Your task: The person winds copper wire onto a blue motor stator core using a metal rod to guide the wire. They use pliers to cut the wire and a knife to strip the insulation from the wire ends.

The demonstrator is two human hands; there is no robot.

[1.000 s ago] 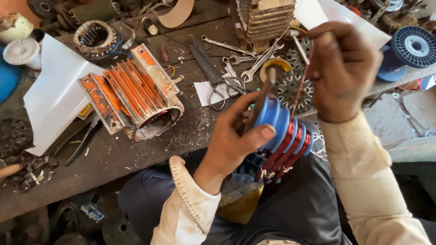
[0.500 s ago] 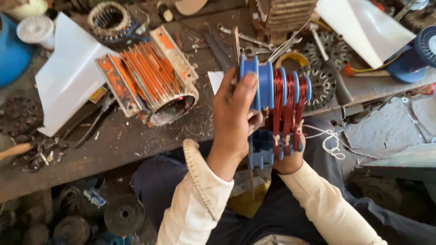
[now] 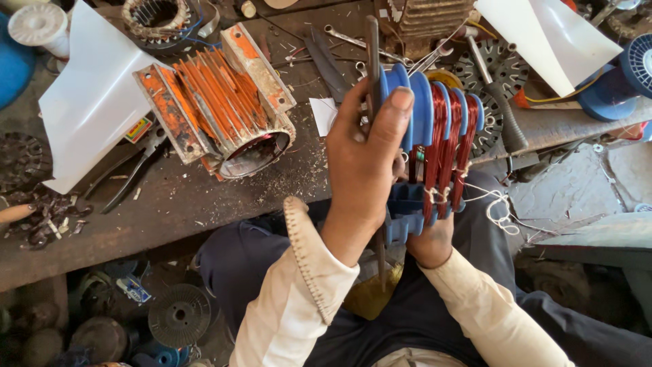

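Observation:
I hold a blue plastic winding former upright above my lap, with three bands of red-brown copper wire wound in its grooves and tied with white string. My left hand grips the former's left end, thumb over its top rim, and a thin metal rod runs along that side. My right hand supports the former from below, mostly hidden behind it.
An orange finned motor housing lies on the dark workbench, beside white paper sheets, pliers and spanners. A blue wire spool sits far right. Spools and motor parts lie on the floor at lower left.
My right hand came down from pulling wire above the former to holding it from underneath. The former turned upright and rose closer to the camera.

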